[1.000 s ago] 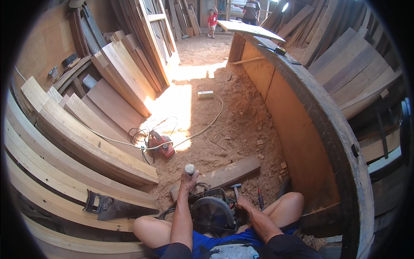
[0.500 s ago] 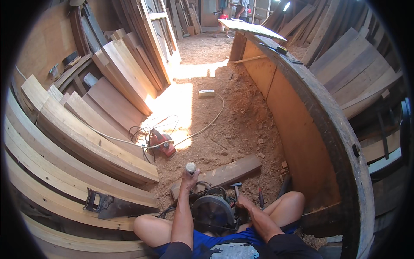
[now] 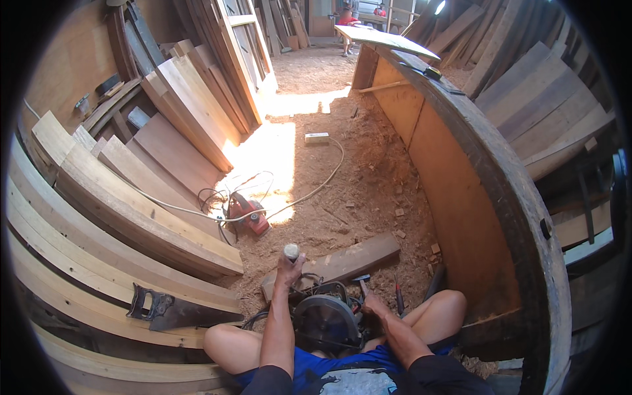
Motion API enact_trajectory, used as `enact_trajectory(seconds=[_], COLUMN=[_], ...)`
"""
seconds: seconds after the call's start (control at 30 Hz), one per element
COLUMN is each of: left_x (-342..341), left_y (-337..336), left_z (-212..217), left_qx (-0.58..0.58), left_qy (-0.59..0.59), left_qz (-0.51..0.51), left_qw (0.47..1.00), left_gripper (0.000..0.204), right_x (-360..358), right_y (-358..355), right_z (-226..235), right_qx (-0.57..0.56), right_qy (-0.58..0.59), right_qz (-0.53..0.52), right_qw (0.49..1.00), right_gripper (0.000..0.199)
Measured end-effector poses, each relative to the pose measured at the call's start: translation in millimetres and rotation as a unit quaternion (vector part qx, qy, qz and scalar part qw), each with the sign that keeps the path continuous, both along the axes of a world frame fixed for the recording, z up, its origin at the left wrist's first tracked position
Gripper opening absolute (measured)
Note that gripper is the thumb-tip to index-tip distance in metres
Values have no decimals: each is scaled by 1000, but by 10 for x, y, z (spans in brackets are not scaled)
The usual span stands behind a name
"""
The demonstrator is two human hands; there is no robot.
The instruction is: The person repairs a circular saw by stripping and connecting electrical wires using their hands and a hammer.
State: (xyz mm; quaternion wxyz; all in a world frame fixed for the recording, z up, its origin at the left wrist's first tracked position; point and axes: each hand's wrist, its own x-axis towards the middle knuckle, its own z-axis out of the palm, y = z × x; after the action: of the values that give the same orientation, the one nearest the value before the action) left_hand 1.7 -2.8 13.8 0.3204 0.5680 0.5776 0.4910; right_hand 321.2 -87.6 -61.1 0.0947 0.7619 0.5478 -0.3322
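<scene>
My left hand (image 3: 288,271) is closed round an upright tool with a pale round end (image 3: 291,251); its lower part is hidden. On the right, my right hand (image 3: 374,305) grips a hammer (image 3: 362,279) whose small head points away from me. Between my forearms a dark circular saw (image 3: 324,322), with a large round disc facing me, rests between my bent legs. Just beyond it, a thick wooden beam (image 3: 359,259) lies slanting across the shavings. A slim tool with a red handle (image 3: 398,289) is to the right of my right hand.
A red power tool (image 3: 250,216) with tangled cables lies on the shavings-covered floor, near a pale extension socket (image 3: 316,138). Stacked planks (image 3: 131,204) line the left, with a handsaw (image 3: 178,312) on them. A long wooden panel (image 3: 461,204) stands on edge at right.
My hands keep nearly the same places and grips, the hammer head shifting slightly. At the far end, people in the background have moved.
</scene>
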Motion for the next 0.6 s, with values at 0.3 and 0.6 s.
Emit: enact_trajectory(seconds=[0.3,0.6], left_x=[-14,88], left_y=[-79,-2], left_z=[-7,45], left_qx=[0,-39], left_qy=[-12,4], left_qz=[42,-16], left_qw=[999,999], left_gripper=[25,24], right_x=[-196,-1127], right_y=[307,641], right_z=[818,1747], right_qx=[213,396], right_qy=[118,246], right_qz=[42,153], right_qw=[969,871], right_gripper=[48,63])
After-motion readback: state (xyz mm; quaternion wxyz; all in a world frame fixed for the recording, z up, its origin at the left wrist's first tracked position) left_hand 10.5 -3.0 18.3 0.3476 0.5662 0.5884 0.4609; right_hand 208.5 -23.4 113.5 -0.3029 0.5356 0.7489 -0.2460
